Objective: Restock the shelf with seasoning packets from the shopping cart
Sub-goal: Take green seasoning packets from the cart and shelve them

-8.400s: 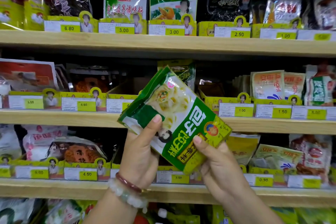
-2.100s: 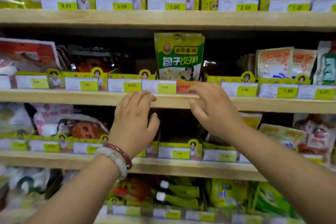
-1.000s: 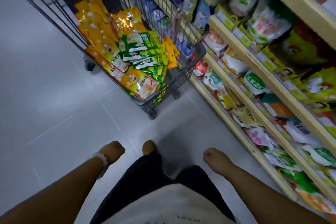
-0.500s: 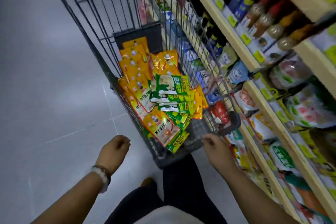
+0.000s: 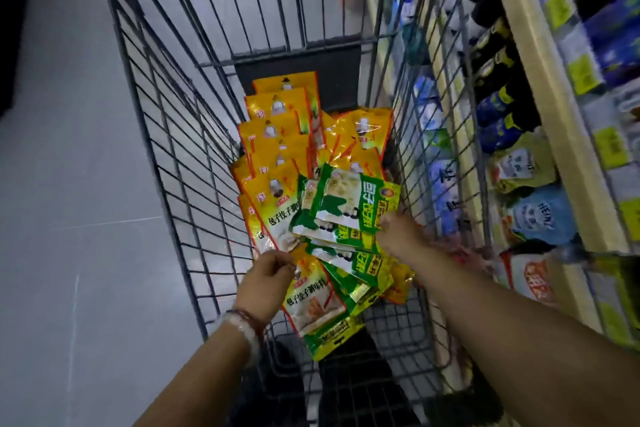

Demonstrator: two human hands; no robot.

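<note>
Both hands are inside the grey wire shopping cart. Right hand touches the topmost green plastic seasoning packet, apparently pinching its edge, though blurred. Left hand, fingers curled, meets the yellow foil packets beside it; grasp indeterminate.

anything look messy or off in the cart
The seasoning packets lie in a loose, fanned heap in the shopping cart, green ones tilted across the yellow ones. One green and yellow packet at the near end sticks out from the heap. Nothing looks torn or spilled.
</note>
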